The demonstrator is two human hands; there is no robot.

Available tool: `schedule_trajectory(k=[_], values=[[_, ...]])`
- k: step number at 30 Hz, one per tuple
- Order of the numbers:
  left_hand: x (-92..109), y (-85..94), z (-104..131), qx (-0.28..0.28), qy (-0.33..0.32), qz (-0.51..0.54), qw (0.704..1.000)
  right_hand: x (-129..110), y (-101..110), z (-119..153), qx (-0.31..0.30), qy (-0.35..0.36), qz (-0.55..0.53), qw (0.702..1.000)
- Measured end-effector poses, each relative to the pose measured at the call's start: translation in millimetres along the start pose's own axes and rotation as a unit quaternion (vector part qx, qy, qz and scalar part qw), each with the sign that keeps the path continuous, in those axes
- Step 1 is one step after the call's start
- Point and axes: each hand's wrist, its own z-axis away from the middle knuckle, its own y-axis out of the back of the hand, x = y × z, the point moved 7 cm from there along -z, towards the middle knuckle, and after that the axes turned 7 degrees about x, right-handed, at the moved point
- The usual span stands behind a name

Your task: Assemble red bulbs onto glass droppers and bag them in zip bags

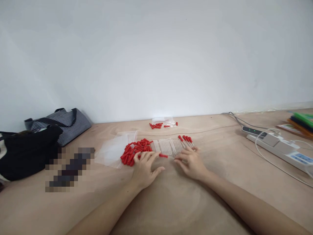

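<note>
A row of thin, clear glass dropper tubes [164, 147] lies side by side on the table. At its left is a heap of red rubber dropper bulbs [130, 152]. My left hand [146, 168] rests at the heap's near edge, thumb stretched away from the fingers. One loose red bulb [163, 156] lies by its index fingertip, below the tubes. My right hand [189, 162] is at the right end of the row, thumb and index finger together near the tube ends; anything between them is hidden. Just beyond it lie several droppers [187, 138] with red bulbs fitted, their lower ends partly covered.
Clear plastic bags [110, 148] lie left of the heap. Farther back, a small bag [162, 120] lies with several red bulbs [156, 125]. A striped bag [69, 125] and black bag [29, 153] stand left. A power strip [281, 151] with cables lies right.
</note>
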Motion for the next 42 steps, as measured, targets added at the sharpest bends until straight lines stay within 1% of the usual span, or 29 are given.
schedule_trajectory(k=[1, 3, 4, 5, 7, 10, 13, 16, 19, 20, 22, 24, 26, 30, 32, 35, 37, 39, 40, 42], values=[[-5.9, 3.1, -0.7, 0.018, 0.01, -0.023, 1.0, 13.1, 3.7, -2.5, 0.026, -0.051, 0.016, 0.998], [-18.6, 9.2, -2.2, 0.05, 0.036, -0.067, 0.996, 42.8, 10.1, -6.4, 0.072, -0.168, 0.06, 0.981], [-24.6, 11.9, -2.8, 0.063, 0.05, -0.087, 0.993, 56.5, 11.0, -8.0, 0.078, -0.219, 0.084, 0.969], [-29.9, 14.3, -3.3, 0.075, 0.063, -0.106, 0.99, 67.9, 9.8, -9.8, 0.072, -0.258, 0.103, 0.958], [-37.8, 17.5, -3.7, 0.089, 0.084, -0.136, 0.983, 84.2, 5.0, -13.6, 0.049, -0.307, 0.133, 0.941], [-43.1, 18.1, -3.3, 0.092, 0.102, -0.16, 0.977, 95.3, -3.5, -16.5, 0.016, -0.336, 0.154, 0.929], [-45.0, 14.6, -2.1, 0.077, 0.112, -0.165, 0.977, 97.8, -8.4, -15.2, -0.002, -0.341, 0.16, 0.926], [-45.8, 11.6, -0.9, 0.065, 0.124, -0.165, 0.976, 95.8, -7.6, -13.9, -0.002, -0.338, 0.167, 0.926], [-46.3, 13.6, -1.4, 0.072, 0.14, -0.165, 0.974, 88.4, -6.3, -17.0, -0.004, -0.321, 0.17, 0.932], [-46.8, 15.0, -2.5, 0.075, 0.148, -0.165, 0.972, 85.4, -7.3, -18.8, -0.014, -0.314, 0.17, 0.934], [-49.2, 17.8, -6.5, 0.079, 0.167, -0.168, 0.968, 81.4, -11.6, -21.7, -0.054, -0.309, 0.181, 0.932], [-53.8, 19.0, -12.7, 0.074, 0.19, -0.172, 0.964, 80.2, -16.2, -23.7, -0.096, -0.315, 0.198, 0.923], [-59.7, 17.3, -19.5, 0.058, 0.212, -0.175, 0.96, 80.4, -19.7, -25.8, -0.124, -0.32, 0.211, 0.915], [-69.3, 8.1, -29.8, 0.02, 0.231, -0.178, 0.956, 80.0, -24.7, -31.0, -0.139, -0.315, 0.229, 0.911], [-71.1, 6.5, -32.1, 0.019, 0.235, -0.179, 0.955, 78.1, -26.9, -33.6, -0.141, -0.309, 0.238, 0.91], [-68.0, 11.0, -31.0, 0.032, 0.24, -0.182, 0.953, 72.9, -26.8, -37.3, -0.14, -0.3, 0.248, 0.91], [-58.6, 18.4, -26.9, 0.054, 0.222, -0.169, 0.959, 68.3, -23.0, -38.1, -0.135, -0.289, 0.252, 0.914], [-42.2, 25.5, -19.9, 0.076, 0.168, -0.125, 0.975, 62.6, -17.0, -35.5, -0.126, -0.267, 0.251, 0.922], [-32.2, 26.7, -15.1, 0.075, 0.129, -0.091, 0.985, 57.9, -14.1, -33.5, -0.115, -0.242, 0.244, 0.932], [-16.8, 22.5, -2.6, 0.029, 0.075, -0.036, 0.996, 43.0, -10.0, -26.9, -0.086, -0.154, 0.21, 0.962]])
